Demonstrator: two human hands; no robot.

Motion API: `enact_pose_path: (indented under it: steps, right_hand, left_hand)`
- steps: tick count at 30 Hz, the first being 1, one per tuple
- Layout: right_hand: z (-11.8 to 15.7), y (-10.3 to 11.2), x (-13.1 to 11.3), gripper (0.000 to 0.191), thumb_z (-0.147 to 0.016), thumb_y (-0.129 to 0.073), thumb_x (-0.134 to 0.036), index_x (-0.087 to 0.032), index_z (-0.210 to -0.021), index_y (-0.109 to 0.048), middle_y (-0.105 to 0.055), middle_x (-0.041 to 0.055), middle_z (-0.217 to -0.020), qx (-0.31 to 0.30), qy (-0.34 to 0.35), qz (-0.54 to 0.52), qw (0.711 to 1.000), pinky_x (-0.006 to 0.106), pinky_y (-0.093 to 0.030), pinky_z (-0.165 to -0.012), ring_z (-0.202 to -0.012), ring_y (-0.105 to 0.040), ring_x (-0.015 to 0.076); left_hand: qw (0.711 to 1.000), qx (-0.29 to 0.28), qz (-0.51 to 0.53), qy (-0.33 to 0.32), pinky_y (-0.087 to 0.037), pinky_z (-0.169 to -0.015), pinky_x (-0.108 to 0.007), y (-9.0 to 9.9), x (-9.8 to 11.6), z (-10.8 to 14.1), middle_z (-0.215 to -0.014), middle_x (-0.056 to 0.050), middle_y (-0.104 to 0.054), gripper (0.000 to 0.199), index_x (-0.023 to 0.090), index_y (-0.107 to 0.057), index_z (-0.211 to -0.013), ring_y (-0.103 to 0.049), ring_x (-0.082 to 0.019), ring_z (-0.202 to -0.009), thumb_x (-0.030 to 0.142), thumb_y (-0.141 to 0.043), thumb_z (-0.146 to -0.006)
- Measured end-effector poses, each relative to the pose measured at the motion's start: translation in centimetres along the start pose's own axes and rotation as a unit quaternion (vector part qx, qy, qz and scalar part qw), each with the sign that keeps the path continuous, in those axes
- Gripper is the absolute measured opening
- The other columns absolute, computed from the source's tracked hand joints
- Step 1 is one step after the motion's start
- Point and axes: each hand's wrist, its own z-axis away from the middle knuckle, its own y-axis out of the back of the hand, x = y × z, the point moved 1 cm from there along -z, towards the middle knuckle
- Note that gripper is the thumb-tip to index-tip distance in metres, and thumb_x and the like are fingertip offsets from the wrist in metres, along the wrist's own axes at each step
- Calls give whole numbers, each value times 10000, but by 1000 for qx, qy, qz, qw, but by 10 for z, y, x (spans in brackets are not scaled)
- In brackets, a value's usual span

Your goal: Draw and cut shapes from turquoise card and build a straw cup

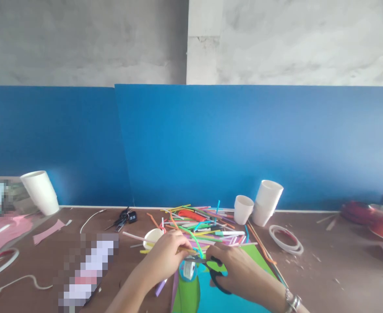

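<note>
My right hand (233, 263) is closed around the black handles of a pair of scissors (219, 280), whose blades point left toward my other hand. My left hand (170, 252) pinches something thin and yellowish-orange by the blade tips; its exact shape is hard to make out. Just below the blades stands a white roll with a blue rim (188, 269). Green and blue sheets (217, 293) lie under my hands. Behind them spreads a pile of colourful straws and sticks (207, 224). A white cup (152, 237) lies partly behind my left hand.
White cups (243, 209) and a cup stack (267, 203) stand behind, right of the pile. A coiled white tube (285, 239) lies further right. Keys (125, 218), a pixelated object (90, 271) and another cup stack (41, 192) are at left. A blue partition (211, 143) borders the table.
</note>
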Motion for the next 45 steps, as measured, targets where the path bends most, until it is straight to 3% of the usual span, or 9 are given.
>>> enact_pose_path:
  steps: [27,33,37,41,43,45]
  right_hand:
    - [-7,-7,4,160,-603,-565,-139,-216,-738,-602,-630,-33,-687,-19,6,-19,1000,225,-246,-509,-582,-475,116]
    - [-2,-18,-3,311,-594,-590,-166,-231,-898,-587,-648,-10,-786,4,14,-38,999,229,-293,-549,-647,-514,144]
    - [-3,-38,-6,336,-600,-616,-187,-248,-929,-573,-652,-14,-841,-13,38,-58,998,224,-348,-585,-696,-552,157]
    - [-10,-66,1,399,-587,-684,-236,-252,-971,-575,-652,-5,-909,-68,107,-39,991,225,-395,-618,-746,-581,176]
    - [-15,-80,8,391,-594,-697,-276,-242,-967,-585,-638,23,-946,-58,121,6,991,241,-409,-620,-791,-586,204]
    - [-19,-94,15,334,-606,-685,-236,-242,-929,-604,-625,33,-957,-46,135,40,989,241,-419,-630,-827,-582,213]
  left_hand:
    - [1000,13,18,1,-401,-767,-238,-1,-6,-1,-906,8,-634,146,244,-664,-805,-566,-164,-892,222,-520,-795]
    - [986,69,139,62,-427,-694,-230,-3,-7,-4,-846,-1,-660,190,218,-649,-902,-586,-159,-780,347,-596,-773]
    - [945,81,306,88,-404,-613,-218,-1,4,-3,-744,4,-623,255,180,-619,-808,-556,-132,-686,429,-631,-755]
    - [845,61,524,95,-459,-657,-247,-7,5,-3,-827,-1,-620,244,186,-567,-748,-599,-145,-733,338,-738,-664]
    - [799,43,590,106,-486,-712,-284,-12,3,-4,-898,-31,-642,256,178,-565,-740,-628,-172,-781,298,-765,-634]
    - [772,44,622,121,-493,-760,-307,-16,1,-6,-923,-53,-657,255,171,-580,-759,-642,-186,-806,277,-773,-632]
